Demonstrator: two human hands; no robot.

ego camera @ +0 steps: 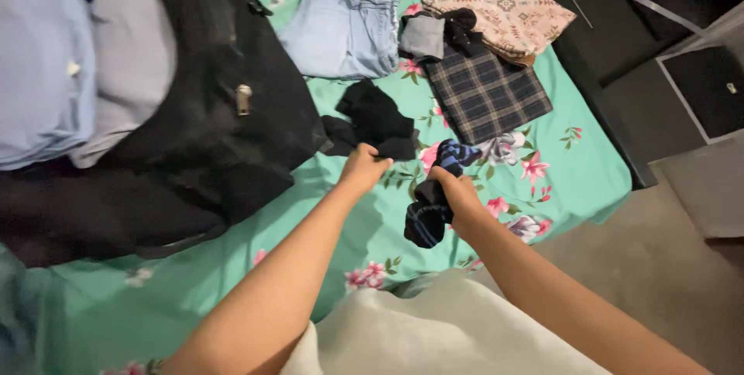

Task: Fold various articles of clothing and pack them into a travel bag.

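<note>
Green floral sheet (341, 266) covered the bed, and folded clothes lay on it by kind: jeans (345, 18), a plaid piece (484, 92), a beige patterned piece (504, 7), pale stacks (46, 65) at the far left, so each pile stayed separate. I had my left hand (363, 167) pinching the edge of the black garment (372, 123), which was flat on the sheet near the middle. My right hand (457, 193) was clenched around dark socks (430, 204) with blue stripes, lifted just above the sheet, hanging loosely below the fist.

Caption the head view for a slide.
Left hand grips black cloth on a floral bedsheet while right hand holds dark socks.
</note>
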